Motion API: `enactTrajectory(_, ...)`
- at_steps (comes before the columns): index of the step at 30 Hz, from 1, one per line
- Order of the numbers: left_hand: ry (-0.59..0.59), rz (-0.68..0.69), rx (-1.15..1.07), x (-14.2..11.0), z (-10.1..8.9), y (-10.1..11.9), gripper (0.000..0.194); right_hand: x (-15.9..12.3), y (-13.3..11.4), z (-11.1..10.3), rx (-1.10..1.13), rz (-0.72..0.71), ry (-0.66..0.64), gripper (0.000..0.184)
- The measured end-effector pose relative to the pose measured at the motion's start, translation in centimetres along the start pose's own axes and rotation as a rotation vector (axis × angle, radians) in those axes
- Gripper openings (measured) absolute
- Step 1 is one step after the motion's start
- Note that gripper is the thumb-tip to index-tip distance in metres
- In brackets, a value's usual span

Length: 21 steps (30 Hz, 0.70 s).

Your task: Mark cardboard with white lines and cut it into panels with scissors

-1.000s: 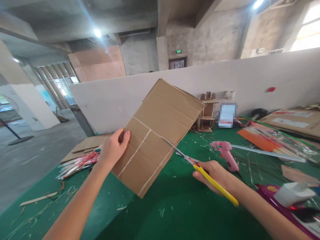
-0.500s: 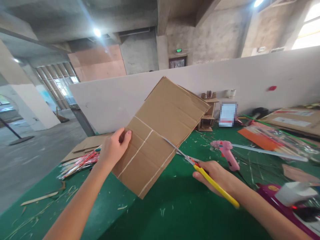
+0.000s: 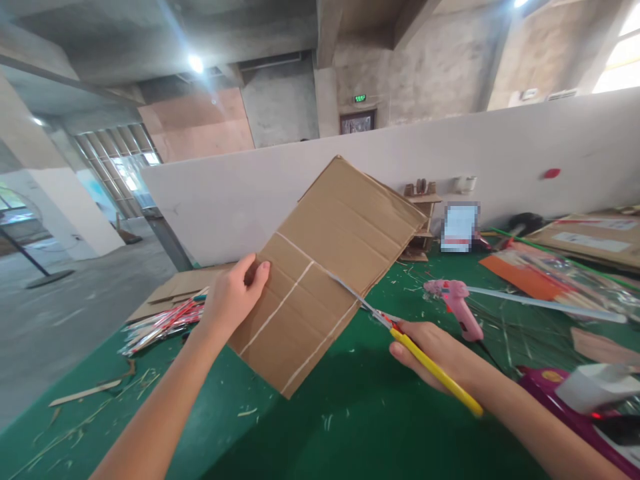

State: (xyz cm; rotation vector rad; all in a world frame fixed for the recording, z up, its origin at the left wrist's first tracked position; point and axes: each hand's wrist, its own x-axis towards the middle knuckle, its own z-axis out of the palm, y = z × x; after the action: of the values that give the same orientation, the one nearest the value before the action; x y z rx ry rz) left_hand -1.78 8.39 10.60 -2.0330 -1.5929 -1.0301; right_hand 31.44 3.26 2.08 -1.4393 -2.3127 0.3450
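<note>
A glue gun (image 3: pixel 465 317) lies beyond your right hand (image 3: pixel 434 341), which grips metal scissors (image 3: pixel 425 360); your left hand (image 3: pixel 231 293) pinches creased, oblong cardboard (image 3: pixel 345 230), partly hiding a rack (image 3: pixel 424 199).

On the green surface (image 3: pixel 360 420) lies a pink glue gun (image 3: pixel 463 313). Behind the glue gun are a small shelf (image 3: pixel 426 199) and a blurred screen (image 3: pixel 459 228). To its right is an orange sheet (image 3: pixel 520 277). Well to its left there are sticks (image 3: pixel 167 323).

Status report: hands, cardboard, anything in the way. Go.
Left hand gripping cardboard at its left edge. Right hand on yellow-handled scissors, one blade over the cardboard's face. Nothing seen blocking the scissors; pink glue gun beyond right hand.
</note>
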Motion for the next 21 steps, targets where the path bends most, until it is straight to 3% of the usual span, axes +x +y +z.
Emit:
enactTrajectory(9,0.037,0.019,-0.042,0.12,-0.48,0.54,0.030,0.27,0.05,-0.69,0.029,0.058,0.005,0.045)
enactTrajectory(16,-0.002,0.028,0.021,0.00,-0.49,0.44,0.029,-0.05,0.05,-0.15,-0.045,-0.053,-0.001,0.045)
enactTrajectory(21,0.004,0.045,0.046,-0.07,-0.84,1.00,0.028,-0.12,-0.41,-0.21,-0.025,-0.034,0.014,0.044)
